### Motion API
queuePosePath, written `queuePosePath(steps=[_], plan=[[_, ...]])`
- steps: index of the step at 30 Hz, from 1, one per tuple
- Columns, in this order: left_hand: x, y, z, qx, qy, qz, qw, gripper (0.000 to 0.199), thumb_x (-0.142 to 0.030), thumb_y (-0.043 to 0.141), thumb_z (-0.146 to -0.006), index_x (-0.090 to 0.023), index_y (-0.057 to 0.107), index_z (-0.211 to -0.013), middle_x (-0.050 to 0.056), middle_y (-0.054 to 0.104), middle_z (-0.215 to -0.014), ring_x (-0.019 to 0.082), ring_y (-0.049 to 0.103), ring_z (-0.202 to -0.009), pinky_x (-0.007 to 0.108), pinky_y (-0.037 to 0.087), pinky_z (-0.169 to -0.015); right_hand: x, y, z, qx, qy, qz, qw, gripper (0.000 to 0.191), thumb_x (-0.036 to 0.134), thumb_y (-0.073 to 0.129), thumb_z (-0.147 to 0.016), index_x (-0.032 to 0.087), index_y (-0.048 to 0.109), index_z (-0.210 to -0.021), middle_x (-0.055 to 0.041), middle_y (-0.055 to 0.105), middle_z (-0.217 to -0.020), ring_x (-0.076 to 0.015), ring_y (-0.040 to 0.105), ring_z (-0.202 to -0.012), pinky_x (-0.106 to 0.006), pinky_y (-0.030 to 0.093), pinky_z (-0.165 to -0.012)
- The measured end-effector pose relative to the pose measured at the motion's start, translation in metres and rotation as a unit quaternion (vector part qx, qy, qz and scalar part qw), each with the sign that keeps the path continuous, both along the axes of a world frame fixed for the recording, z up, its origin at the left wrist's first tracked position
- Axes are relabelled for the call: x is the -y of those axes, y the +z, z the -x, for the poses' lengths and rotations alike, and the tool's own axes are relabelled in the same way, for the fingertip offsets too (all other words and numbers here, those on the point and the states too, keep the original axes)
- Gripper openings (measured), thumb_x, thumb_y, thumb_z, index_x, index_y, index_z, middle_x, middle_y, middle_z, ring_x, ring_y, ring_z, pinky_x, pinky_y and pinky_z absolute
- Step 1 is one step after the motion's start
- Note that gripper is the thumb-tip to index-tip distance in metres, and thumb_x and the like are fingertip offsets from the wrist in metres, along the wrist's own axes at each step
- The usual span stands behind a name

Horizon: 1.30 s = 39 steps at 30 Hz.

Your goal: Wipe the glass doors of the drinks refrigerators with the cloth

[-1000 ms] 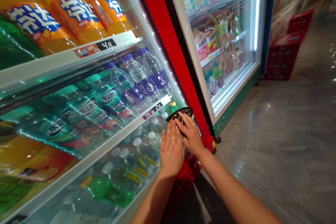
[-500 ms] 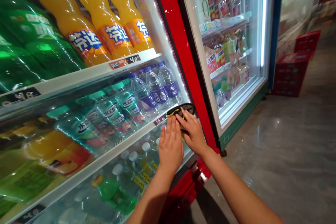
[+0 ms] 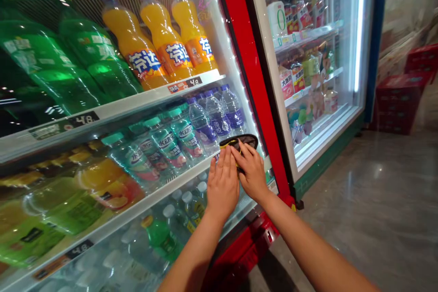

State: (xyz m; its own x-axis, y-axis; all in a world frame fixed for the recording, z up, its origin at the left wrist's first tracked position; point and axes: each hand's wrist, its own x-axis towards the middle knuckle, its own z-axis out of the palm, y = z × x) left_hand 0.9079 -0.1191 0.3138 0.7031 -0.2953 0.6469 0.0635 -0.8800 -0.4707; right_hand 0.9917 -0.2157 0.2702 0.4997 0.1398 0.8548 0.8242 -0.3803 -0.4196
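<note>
Both my hands are together around a small flat item of dark mesh [image 3: 248,139] with a black rim and yellow trim. My left hand [image 3: 224,187] presses extended, close-set fingers to its near left side. Bent fingers of my right hand [image 3: 252,169] grip it from the right, almost touching the left fingertips. The hands cover much of the item, so its exact kind is unclear. Just behind it are purple-labelled water bottles [image 3: 219,116] and teal-capped drink bottles [image 3: 167,141], standing on a white shelf edge [image 3: 185,174] of the cooler.
Large orange soda bottles [image 3: 174,57] and green bottles [image 3: 92,50] fill the shelf above. More bottles [image 3: 164,239] stand below. A red frame post [image 3: 255,54] separates this cooler from a second display fridge [image 3: 290,100]. Red boxes [image 3: 397,100] sit on the grey floor [image 3: 359,219].
My view has shifted, so the coolers appear farther right and the upper bottles lower. Both hands keep their hold on the mesh item, and slightly more of its dark mesh shows.
</note>
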Motion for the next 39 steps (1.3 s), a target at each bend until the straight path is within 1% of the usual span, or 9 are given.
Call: queuePosePath(steps=[5, 10, 13, 17, 21, 25, 29, 36, 39], plan=[[-0.002, -0.042, 0.013, -0.014, 0.009, -0.009, 1.0, 0.073, -0.016, 0.046, -0.091, -0.004, 0.017, -0.158, 0.018, 0.026, -0.163, 0.026, 0.021, -0.153, 0.046, 0.013, -0.128, 0.011, -0.032, 0.005, 0.019, 0.053, 0.018, 0.998, 0.083, 0.002, 0.043, -0.08, 0.04, 0.037, -0.153, 0.0022, 0.037, -0.161, -0.028, 0.038, -0.145, -0.054, 0.04, -0.112], [0.0, -0.004, 0.005, -0.013, 0.008, -0.008, 1.0, 0.073, -0.017, 0.043, -0.094, -0.004, 0.011, -0.158, 0.014, 0.021, -0.165, 0.023, 0.011, -0.155, 0.044, 0.01, -0.129, -0.007, -0.003, 0.004, 0.005, 0.084, -0.092, 0.992, 0.084, 0.002, 0.038, -0.08, 0.038, 0.031, -0.156, 0.0033, 0.024, -0.167, -0.0272, 0.022, -0.153, -0.057, 0.032, -0.119], [-0.015, 0.011, 0.025, 0.002, 0.023, -0.003, 1.0, 0.073, -0.016, 0.041, -0.095, -0.005, 0.008, -0.159, 0.014, 0.022, -0.165, 0.022, 0.009, -0.156, 0.045, 0.01, -0.129, -0.031, 0.014, 0.029, -0.006, 0.088, -0.091, 0.992, 0.082, 0.005, 0.039, -0.083, 0.037, 0.027, -0.157, 0.0015, 0.021, -0.168, -0.0281, 0.017, -0.155, -0.059, 0.031, -0.118], [-0.039, -0.024, 0.065, 0.029, 0.048, 0.0, 0.998, 0.076, -0.016, 0.046, -0.093, -0.003, 0.009, -0.158, 0.018, 0.027, -0.163, 0.024, 0.011, -0.155, 0.044, 0.008, -0.129, -0.043, -0.013, 0.061, 0.018, 0.102, -0.021, 0.994, 0.077, 0.006, 0.043, -0.085, 0.035, 0.033, -0.156, -0.0028, 0.027, -0.166, -0.0292, 0.022, -0.153, -0.058, 0.035, -0.115], [-0.038, -0.055, 0.077, -0.008, 0.048, -0.017, 0.999, 0.076, -0.016, 0.047, -0.091, -0.004, 0.012, -0.158, 0.016, 0.03, -0.162, 0.023, 0.019, -0.154, 0.043, 0.012, -0.129, -0.035, -0.047, 0.064, 0.026, 0.099, -0.007, 0.995, 0.079, 0.003, 0.042, -0.083, 0.036, 0.036, -0.154, -0.004, 0.032, -0.164, -0.0288, 0.026, -0.152, -0.06, 0.036, -0.115], [-0.033, -0.026, 0.073, -0.013, 0.051, -0.016, 0.998, 0.069, -0.018, 0.043, -0.095, -0.006, 0.018, -0.158, 0.011, 0.029, -0.163, 0.022, 0.017, -0.155, 0.044, 0.013, -0.129, -0.041, -0.028, 0.066, -0.006, 0.083, -0.045, 0.996, 0.083, 0.003, 0.039, -0.083, 0.037, 0.026, -0.158, -0.0021, 0.019, -0.168, -0.0295, 0.016, -0.155, -0.063, 0.032, -0.116], [-0.051, -0.001, 0.095, 0.01, 0.067, -0.015, 0.998, 0.067, -0.018, 0.041, -0.096, -0.009, 0.018, -0.158, 0.01, 0.03, -0.163, 0.022, 0.014, -0.155, 0.046, 0.008, -0.129, -0.065, 0.0, 0.091, 0.008, 0.088, -0.034, 0.996, 0.084, 0.003, 0.039, -0.085, 0.038, 0.02, -0.159, -0.0008, 0.012, -0.169, -0.0291, 0.013, -0.155, -0.061, 0.033, -0.115], [-0.065, -0.053, 0.129, 0.034, 0.105, -0.004, 0.994, 0.069, -0.015, 0.046, -0.092, -0.004, 0.023, -0.156, 0.015, 0.037, -0.16, 0.024, 0.024, -0.153, 0.044, 0.018, -0.127, -0.067, -0.033, 0.114, 0.067, 0.115, 0.03, 0.991, 0.077, 0.006, 0.043, -0.092, 0.039, 0.021, -0.158, -0.0067, 0.028, -0.165, -0.0298, 0.023, -0.153, -0.06, 0.036, -0.113], [-0.059, -0.041, 0.121, 0.029, 0.105, -0.005, 0.994, 0.068, -0.018, 0.045, -0.093, -0.005, 0.023, -0.156, 0.014, 0.037, -0.161, 0.024, 0.024, -0.153, 0.043, 0.02, -0.127, -0.068, -0.024, 0.109, 0.067, 0.104, -0.005, 0.992, 0.076, 0.008, 0.043, -0.094, 0.041, 0.018, -0.159, -0.0051, 0.024, -0.167, -0.0303, 0.021, -0.153, -0.061, 0.035, -0.114]])
